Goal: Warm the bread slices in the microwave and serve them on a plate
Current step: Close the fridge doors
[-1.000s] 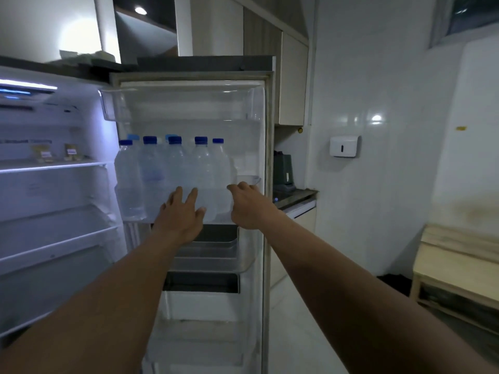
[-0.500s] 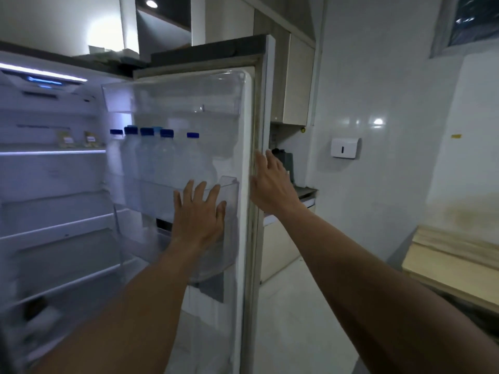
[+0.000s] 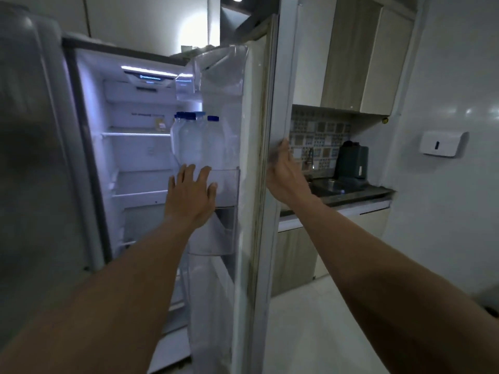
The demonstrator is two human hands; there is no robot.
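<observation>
No bread, microwave or plate shows in the head view. The fridge's right door (image 3: 253, 103) stands partly open, edge-on to me. My left hand (image 3: 190, 195) presses flat with spread fingers on the clear door bin (image 3: 226, 187), just below several blue-capped water bottles (image 3: 199, 141). My right hand (image 3: 283, 176) grips the door's outer edge, thumb on the near side and fingers hidden behind it. The lit fridge interior (image 3: 135, 163) has mostly bare shelves, with a small yellow packet (image 3: 161, 124) on the upper one.
The fridge's left door (image 3: 32, 157) is closed, close on my left. Right of the fridge a counter (image 3: 359, 197) carries a sink (image 3: 329, 184) and a dark appliance (image 3: 352, 160), under wall cabinets (image 3: 367, 58). A white dispenser (image 3: 442, 144) hangs on the right wall.
The right fridge door has swung toward the fridge body. My right hand moved from the door bin to the door's outer edge. My left hand stayed flat on the bin.
</observation>
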